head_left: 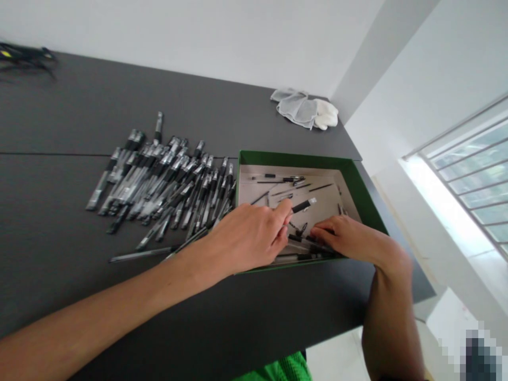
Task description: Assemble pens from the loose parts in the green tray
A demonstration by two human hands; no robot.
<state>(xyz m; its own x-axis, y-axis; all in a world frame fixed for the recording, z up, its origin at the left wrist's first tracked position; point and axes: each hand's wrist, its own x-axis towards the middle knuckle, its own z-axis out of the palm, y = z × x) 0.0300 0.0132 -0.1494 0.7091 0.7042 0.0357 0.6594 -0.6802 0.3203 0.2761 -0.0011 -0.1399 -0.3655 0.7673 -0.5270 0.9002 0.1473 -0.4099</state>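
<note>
A green box point(297, 158) with a pale floor sits on the dark table point(71, 116). Both hands reach into it. My left hand point(248, 235) pinches a short black pen part point(304, 205) that sticks out past the fingertips. My right hand point(343, 236) lies low at the box's near side, its fingers curled onto loose pen parts point(301, 254) there; what they grip is hidden. More thin refills and pieces point(283, 180) lie at the far end of the box.
A big heap of black and clear pens point(166, 182) lies left of the box. White gloves point(305, 110) rest at the table's far right corner. Dark cables point(24, 55) sit far left. The table edge drops off right of the box.
</note>
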